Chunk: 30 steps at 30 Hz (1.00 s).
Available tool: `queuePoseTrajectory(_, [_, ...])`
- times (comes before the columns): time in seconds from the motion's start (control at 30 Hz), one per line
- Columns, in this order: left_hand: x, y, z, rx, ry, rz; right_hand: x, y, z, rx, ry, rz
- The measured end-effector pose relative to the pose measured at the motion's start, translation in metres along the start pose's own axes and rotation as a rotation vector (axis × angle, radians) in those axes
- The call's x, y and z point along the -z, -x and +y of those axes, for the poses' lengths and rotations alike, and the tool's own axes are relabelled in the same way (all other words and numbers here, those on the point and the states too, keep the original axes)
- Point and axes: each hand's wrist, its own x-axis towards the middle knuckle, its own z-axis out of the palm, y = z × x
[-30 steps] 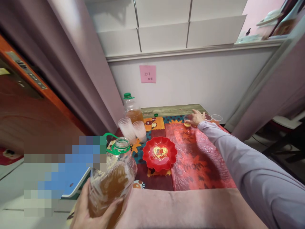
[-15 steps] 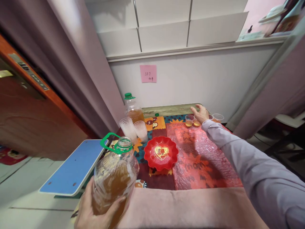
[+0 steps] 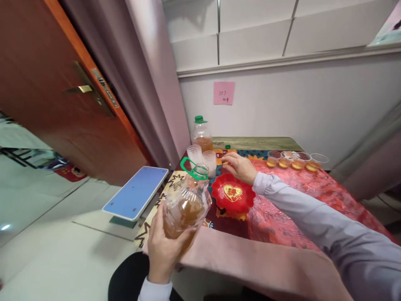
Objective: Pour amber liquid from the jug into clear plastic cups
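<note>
My left hand [image 3: 165, 246] is wrapped round a clear plastic jug [image 3: 184, 209] of brown liquid, uncapped, with a green handle ring at its neck, tilted slightly. Over the far edge of a red scalloped plate [image 3: 219, 200] hovers my right hand [image 3: 240, 167], fingers apart, holding nothing. Just left of its fingertips stand two stacks of clear plastic cups [image 3: 209, 161]. Several cups [image 3: 298, 162] with a little amber liquid stand in a row at the far right of the table.
A second jug [image 3: 203, 140] with a green cap stands behind the stacks. A loose green cap [image 3: 228, 146] lies by the back edge. Left of the table is a blue-topped stool [image 3: 136, 193], near a wooden door [image 3: 78, 92]. Pink cloth [image 3: 250, 255] covers the table's front edge.
My right hand has moved left from the row of filled cups to above the plate, near the cup stacks. The view has turned left. My left hand still holds the jug.
</note>
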Motion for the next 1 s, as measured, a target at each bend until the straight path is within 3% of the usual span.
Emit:
queuePoseTrajectory(0.13, [-0.001, 0.002, -0.002, -0.051, 0.012, 0.013, -0.015, -0.036, -0.025, -0.030, 0.123, -0.130])
queuePoseTrajectory(0.27, [-0.002, 0.003, -0.003, -0.070, 0.006, 0.011, -0.025, -0.058, -0.033, -0.044, 0.207, -0.231])
queuePoseTrajectory(0.6, [-0.003, 0.004, -0.002, -0.138, 0.002, 0.012, -0.030, -0.068, -0.027, -0.089, 0.219, -0.242])
queuePoseTrajectory(0.77, [-0.004, 0.004, -0.003, -0.132, -0.001, 0.007, -0.024, -0.073, -0.028, -0.096, 0.189, -0.179])
queuePoseTrajectory(0.87, [-0.003, 0.003, -0.001, -0.142, 0.009, 0.005, -0.007, -0.072, -0.031, -0.098, 0.169, -0.109])
queuePoseTrajectory(1.0, [-0.003, 0.003, 0.001, -0.142, 0.013, 0.010, 0.027, -0.043, -0.038, -0.066, 0.096, 0.172])
